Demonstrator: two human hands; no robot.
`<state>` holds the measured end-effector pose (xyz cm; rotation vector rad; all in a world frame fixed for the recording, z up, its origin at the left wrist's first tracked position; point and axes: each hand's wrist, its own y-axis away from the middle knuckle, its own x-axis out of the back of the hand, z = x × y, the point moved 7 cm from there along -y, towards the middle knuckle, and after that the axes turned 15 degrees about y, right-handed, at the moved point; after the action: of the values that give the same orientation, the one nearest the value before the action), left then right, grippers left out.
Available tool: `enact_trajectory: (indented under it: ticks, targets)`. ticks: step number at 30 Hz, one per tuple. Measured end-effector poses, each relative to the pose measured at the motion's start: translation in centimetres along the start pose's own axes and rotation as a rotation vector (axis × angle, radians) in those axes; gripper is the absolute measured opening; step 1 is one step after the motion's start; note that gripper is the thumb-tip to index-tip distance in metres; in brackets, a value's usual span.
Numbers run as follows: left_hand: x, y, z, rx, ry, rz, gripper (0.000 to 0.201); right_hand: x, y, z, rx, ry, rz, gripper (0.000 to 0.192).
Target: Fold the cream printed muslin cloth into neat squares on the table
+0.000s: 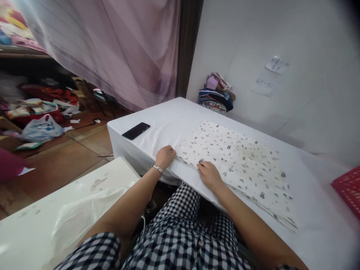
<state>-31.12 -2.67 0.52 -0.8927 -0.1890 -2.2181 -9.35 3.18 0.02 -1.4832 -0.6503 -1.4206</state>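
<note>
A cream fabric piece [233, 153] with a small dark print lies folded flat on the white-covered table [165, 116]. My left hand [165, 156] pinches the fabric's near left corner, and a bracelet circles that wrist. Closer to the middle of the same near edge, my right hand [209, 174] has its fingers curled onto the cloth, thumb and fingertips at the border. Layers of the fold show along the near edge. Beyond my left hand a black phone [136, 131] rests on the tabletop.
Folded cloths [216, 95] are stacked against the wall at the table's far edge. A red basket [348, 191] stands at the right. Left of me is a white surface [104, 180] with a clear plastic sheet [81, 213]. A pink curtain [146, 48] hangs behind; bags [42, 128] lie on the floor.
</note>
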Motion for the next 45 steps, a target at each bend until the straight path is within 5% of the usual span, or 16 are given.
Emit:
enact_trajectory:
  ticks: [8, 12, 16, 21, 30, 38, 45]
  targets:
    - [-0.2, 0.2, -0.2, -0.034, -0.086, -0.023, 0.024, 1.0, 7.2, 4.4, -0.086, 0.026, 0.073, 0.031]
    - [-0.1, 1.2, 1.3, -0.294, -0.08, 0.018, 0.027, 1.1, 8.4, 5.3, -0.135, 0.023, 0.096, 0.031]
    - [-0.9, 3.2, 3.2, -0.573, -0.025, -0.12, 0.026, 1.1, 8.4, 5.2, -0.162, 0.012, 0.098, 0.03]
    - [-3.2, 4.6, 4.5, -0.728, 0.0, -0.355, 0.027, 1.2, 8.2, 5.2, -0.179, -0.01, 0.097, 0.03]
    - [-4.3, 3.4, 4.5, -0.741, 0.0, -0.417, 0.025, 0.9, 8.5, 5.9, -0.203, -0.052, 0.068, 0.028]
    - [-6.1, 3.9, 6.2, -0.907, -0.077, -0.475, 0.03, 1.2, 5.4, 4.4, -0.226, 0.05, -0.046, 0.021]
    - [-5.7, 3.7, 6.8, -0.953, -0.052, -0.504, 0.033, 0.4, 4.3, 4.8, -0.228, -0.1, 0.072, 0.023]
